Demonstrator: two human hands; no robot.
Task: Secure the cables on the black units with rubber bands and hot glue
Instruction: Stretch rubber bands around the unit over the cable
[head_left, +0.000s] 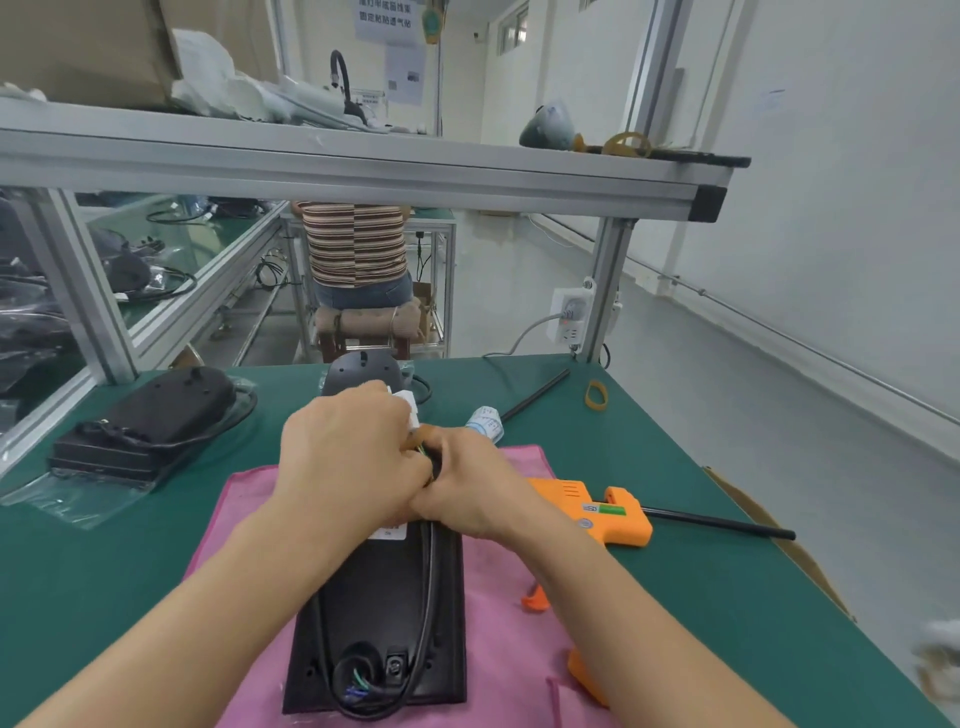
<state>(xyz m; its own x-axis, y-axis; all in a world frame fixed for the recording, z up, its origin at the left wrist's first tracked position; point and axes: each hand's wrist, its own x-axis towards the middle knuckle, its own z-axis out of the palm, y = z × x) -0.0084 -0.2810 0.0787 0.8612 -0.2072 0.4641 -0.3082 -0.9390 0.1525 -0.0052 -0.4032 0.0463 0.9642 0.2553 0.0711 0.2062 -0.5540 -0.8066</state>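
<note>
- Head view, nearest zone: black unit (382, 613) lies flat, back side up, lengthwise on a pink cloth (506, 613). A rigid moulded shell by its look, likely light enough to shift under a sideways pull; the cloth should damp sliding. At the unit's near end a black cable (427, 597) leaves a round port, loops, and runs up the right side of the back toward the hands.
- Cable: judged flexible but springy, inclined to uncoil unless pinned. Best taken where it is bundled, close to the shell, not by the thin coloured wires showing at the port.
- Middle zone: left hand (345, 462) and right hand (470, 491) meet over the unit's far end, knuckles touching. Both are closed around the cable bundle; a white connector (408, 405) juts past the left fingers, and a tan rubber band (423, 434) shows between the hands, apparently being stretched on. Which fingers carry the band cannot be told. The held bundle sits directly above the unit's far edge.
- Right of the hands: orange hot-glue gun (602, 512) rests on the cloth edge and green table (727, 571), touching neither hand; its nozzle is hidden.
- Farther: a spare rubber band (596, 396) lies near the table's far right; another black unit (156, 421) sits in clear wrap at far left.
</note>
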